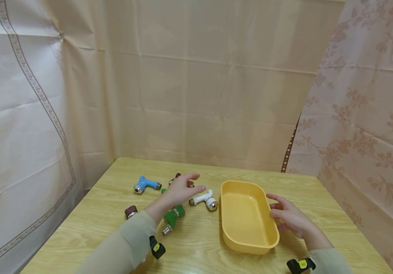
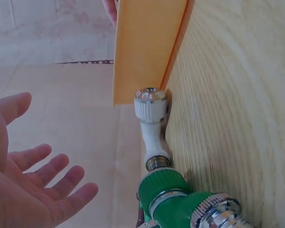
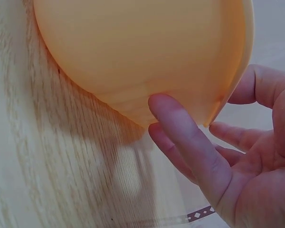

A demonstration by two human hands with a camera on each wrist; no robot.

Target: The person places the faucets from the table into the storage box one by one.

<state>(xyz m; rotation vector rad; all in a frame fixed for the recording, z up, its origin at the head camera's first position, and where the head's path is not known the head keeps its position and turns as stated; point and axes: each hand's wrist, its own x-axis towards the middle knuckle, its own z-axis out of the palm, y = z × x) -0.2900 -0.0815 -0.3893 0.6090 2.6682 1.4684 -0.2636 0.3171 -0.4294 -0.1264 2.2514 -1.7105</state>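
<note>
The left hand (image 1: pixel 181 189) reaches across the middle of the frame, thumb well apart from the fingers and all of them spread loosely, holding nothing. It hangs over the table (image 1: pixel 203 243) between the green tap (image 1: pixel 171 217) and the white tap (image 1: pixel 205 198). The right hand (image 1: pixel 290 217), at the lower right, holds the long side of the tray (image 1: pixel 244 247) lightly—thumb at the rim, fingers bent; how firm the hold is, I cannot tell.

The right wrist view shows one finger laid along the outside of the tray's wall, which the head view mostly hides. The left wrist view brings out the white tap's ribbed knob and chromed cap, just beside the tray's end, with the green tap across the bottom of that frame. Only the head view shows the blue tap (image 1: pixel 145 184), left of centre, and the brown tap (image 1: pixel 131 211), partly hidden at the left forearm.

The tray is smooth yellow, a rounded oblong with upright walls. The taps have coloured bodies and shiny metal ends; the table has a pale wood grain. Creased beige cloth (image 1: pixel 210 95) fills the upper frame.
</note>
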